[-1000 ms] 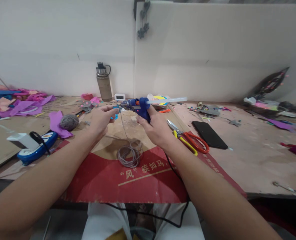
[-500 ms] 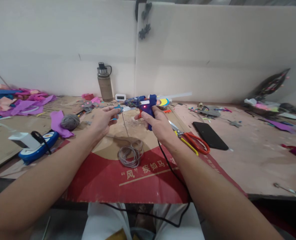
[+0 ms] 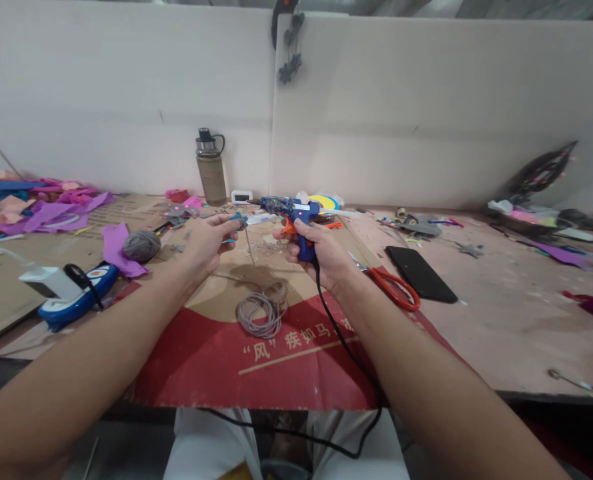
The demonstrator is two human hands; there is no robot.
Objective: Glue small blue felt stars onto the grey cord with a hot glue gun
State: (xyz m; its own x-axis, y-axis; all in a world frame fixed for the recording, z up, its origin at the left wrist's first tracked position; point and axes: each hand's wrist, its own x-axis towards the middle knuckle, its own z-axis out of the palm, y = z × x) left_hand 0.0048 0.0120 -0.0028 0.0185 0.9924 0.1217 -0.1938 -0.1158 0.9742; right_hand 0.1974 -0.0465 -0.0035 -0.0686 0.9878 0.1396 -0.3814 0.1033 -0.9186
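Note:
My right hand [image 3: 316,250] is wrapped round the grip of a blue hot glue gun [image 3: 303,217], fingers at its orange trigger. The nozzle points left, above and just right of my left hand [image 3: 213,243]. There my thumb and fingers pinch a small blue piece [image 3: 238,219], its exact kind too small to make out. A grey cord [image 3: 249,245] hangs down from near that piece toward a loose coil of cord [image 3: 261,313] on the red and brown cardboard [image 3: 201,373]. A black power cable [image 3: 333,333] runs from the gun over the table's front edge.
Red-handled scissors [image 3: 393,288] and a black phone [image 3: 421,273] lie to the right. On the left are a yarn ball [image 3: 141,246], a blue power strip [image 3: 79,300] and coloured felt scraps [image 3: 56,213]. A bottle [image 3: 211,173] stands at the back by the white panel.
The glue gun has moved slightly right and down, its nozzle drawing away from the blue piece. My left hand stays nearly in place, still pinching it.

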